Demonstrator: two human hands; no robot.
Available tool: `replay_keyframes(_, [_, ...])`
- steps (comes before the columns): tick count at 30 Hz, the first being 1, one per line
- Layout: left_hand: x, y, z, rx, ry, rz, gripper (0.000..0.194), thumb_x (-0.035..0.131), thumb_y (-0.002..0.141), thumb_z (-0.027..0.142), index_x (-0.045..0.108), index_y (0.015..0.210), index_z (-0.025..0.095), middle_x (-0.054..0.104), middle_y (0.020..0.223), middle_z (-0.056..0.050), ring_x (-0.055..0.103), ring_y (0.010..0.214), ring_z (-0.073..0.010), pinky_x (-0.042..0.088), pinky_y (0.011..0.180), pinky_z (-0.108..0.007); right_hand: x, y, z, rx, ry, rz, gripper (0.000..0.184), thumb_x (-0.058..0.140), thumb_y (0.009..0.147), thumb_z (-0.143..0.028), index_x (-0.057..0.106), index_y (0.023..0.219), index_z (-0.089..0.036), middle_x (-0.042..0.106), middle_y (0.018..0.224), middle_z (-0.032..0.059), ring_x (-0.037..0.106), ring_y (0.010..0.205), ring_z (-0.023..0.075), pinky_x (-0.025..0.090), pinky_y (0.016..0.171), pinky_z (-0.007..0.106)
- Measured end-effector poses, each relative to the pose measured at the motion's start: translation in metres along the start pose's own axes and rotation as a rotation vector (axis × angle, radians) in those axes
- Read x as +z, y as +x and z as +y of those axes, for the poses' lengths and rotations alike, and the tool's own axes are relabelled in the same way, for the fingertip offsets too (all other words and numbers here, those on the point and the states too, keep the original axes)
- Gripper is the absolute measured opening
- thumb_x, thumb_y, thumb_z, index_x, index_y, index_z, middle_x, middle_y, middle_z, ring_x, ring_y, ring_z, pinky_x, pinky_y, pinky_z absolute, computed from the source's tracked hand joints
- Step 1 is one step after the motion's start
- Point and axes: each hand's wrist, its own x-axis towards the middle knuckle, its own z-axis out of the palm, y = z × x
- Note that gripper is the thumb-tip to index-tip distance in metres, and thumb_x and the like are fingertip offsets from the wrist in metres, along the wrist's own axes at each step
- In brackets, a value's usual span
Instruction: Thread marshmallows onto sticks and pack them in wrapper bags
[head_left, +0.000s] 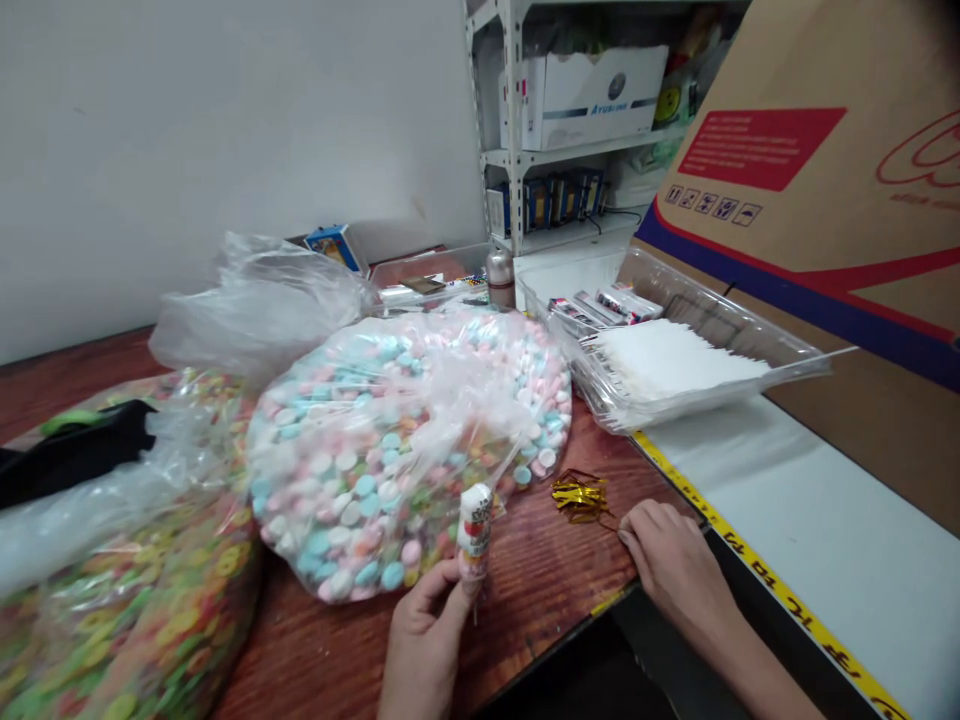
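Observation:
My left hand (427, 625) is closed round a small filled clear packet (475, 530) with a printed label, held upright at the near edge of the wooden table (540, 580). My right hand (667, 560) rests on the table edge with its fingers curled and pinched at a thin gold wire. That wire leads from a small heap of gold twist ties (579, 497) just left of the fingers. Right behind the packet lies a large clear bag of pastel round candies (390, 440).
A second bag of colourful ring candies (127, 600) lies at the left with a black object (75, 455) on it. A clear plastic tray (675, 360) holds white sheets and small packets. A big cardboard box (825, 190) stands at the right; white shelving (517, 130) behind.

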Motion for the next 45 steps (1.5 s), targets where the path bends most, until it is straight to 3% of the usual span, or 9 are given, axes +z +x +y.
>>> replay_keyframes(4, [-0.004, 0.001, 0.0, 0.051, 0.141, 0.047, 0.025, 0.071, 0.074, 0.042, 0.076, 0.084, 0.019, 0.069, 0.077, -0.002, 0.056, 0.079, -0.0216, 0.042, 0.077, -0.028, -0.01, -0.005, -0.013, -0.065, 0.103, -0.105, 0.021, 0.041, 0.095, -0.023, 0.054, 0.079, -0.022, 0.059, 0.079, 0.0036, 0.054, 0.076, 0.0222, 0.039, 0.071, 0.036])
replay_keyframes(10, [-0.001, 0.001, 0.0, 0.303, 0.338, 0.083, 0.021, 0.057, 0.086, 0.03, 0.075, 0.094, 0.023, 0.071, 0.094, -0.007, 0.06, 0.093, -0.0256, 0.043, 0.088, -0.034, -0.024, -0.019, -0.067, 0.102, 0.79, -0.215, 0.022, 0.041, 0.097, -0.036, 0.05, 0.081, -0.024, 0.053, 0.071, -0.0011, 0.052, 0.063, 0.0157, 0.042, 0.058, 0.025])
replay_keyframes(17, [0.007, -0.006, 0.004, 0.523, 0.51, 0.024, 0.035, 0.043, 0.088, 0.011, 0.072, 0.102, 0.025, 0.068, 0.089, -0.007, 0.062, 0.086, -0.0225, 0.046, 0.08, -0.033, 0.014, -0.008, -0.141, 0.139, 1.126, -0.24, 0.023, 0.046, 0.093, -0.039, 0.053, 0.079, -0.022, 0.051, 0.071, -0.002, 0.047, 0.061, 0.0141, 0.039, 0.056, 0.024])
replay_keyframes(23, [0.001, -0.012, -0.01, 0.455, 0.418, 0.148, 0.029, 0.051, 0.087, 0.015, 0.065, 0.111, 0.024, 0.071, 0.095, -0.008, 0.065, 0.085, -0.0226, 0.047, 0.078, -0.032, 0.032, -0.001, -0.152, 0.247, 1.238, -0.251, 0.026, 0.052, 0.089, -0.042, 0.054, 0.074, -0.021, 0.051, 0.067, -0.0026, 0.048, 0.059, 0.0138, 0.04, 0.055, 0.023])
replay_keyframes(28, [-0.002, -0.013, -0.01, 0.528, 0.424, 0.059, 0.036, 0.049, 0.088, 0.013, 0.067, 0.116, 0.027, 0.071, 0.105, -0.01, 0.064, 0.098, -0.024, 0.046, 0.087, -0.033, 0.03, 0.0, -0.155, 0.231, 1.239, -0.234, 0.028, 0.054, 0.087, -0.043, 0.054, 0.072, -0.02, 0.052, 0.066, -0.0023, 0.051, 0.061, 0.0144, 0.042, 0.058, 0.024])
replay_keyframes(32, [0.0, -0.012, -0.002, 0.429, 0.338, 0.079, 0.025, 0.052, 0.089, 0.018, 0.072, 0.101, 0.024, 0.071, 0.095, -0.009, 0.063, 0.091, -0.0227, 0.045, 0.085, -0.033, 0.034, -0.002, -0.155, 0.213, 1.166, -0.209, 0.029, 0.049, 0.091, -0.044, 0.053, 0.074, -0.021, 0.053, 0.067, -0.0013, 0.052, 0.061, 0.0149, 0.043, 0.058, 0.025])
replay_keyframes(35, [0.004, -0.01, 0.001, 0.15, 0.054, 0.048, 0.015, 0.059, 0.086, 0.024, 0.072, 0.087, 0.019, 0.066, 0.074, -0.004, 0.059, 0.071, -0.017, 0.045, 0.069, -0.028, 0.04, -0.002, -0.153, 0.179, 1.118, -0.176, 0.024, 0.049, 0.092, -0.042, 0.055, 0.084, -0.021, 0.061, 0.076, 0.0025, 0.057, 0.066, 0.0174, 0.047, 0.062, 0.027])
replay_keyframes(39, [0.01, -0.008, -0.001, -0.175, -0.441, -0.04, 0.017, 0.069, 0.079, 0.03, 0.068, 0.08, 0.013, 0.047, 0.058, 0.004, 0.034, 0.049, -0.0061, 0.026, 0.047, -0.02, 0.044, 0.002, -0.15, 0.127, 1.052, -0.155, 0.02, 0.048, 0.093, -0.039, 0.053, 0.082, -0.023, 0.062, 0.074, 0.0021, 0.058, 0.064, 0.0183, 0.046, 0.06, 0.027])
replay_keyframes(45, [0.011, -0.005, -0.002, -0.243, -0.644, -0.054, 0.019, 0.072, 0.077, 0.027, 0.068, 0.083, 0.01, 0.045, 0.061, 0.004, 0.03, 0.051, -0.0039, 0.022, 0.049, -0.017, 0.036, 0.007, -0.151, 0.034, 1.03, -0.144, 0.029, 0.051, 0.093, -0.032, 0.051, 0.12, -0.023, 0.061, 0.116, 0.0086, 0.059, 0.105, 0.023, 0.046, 0.087, 0.032])
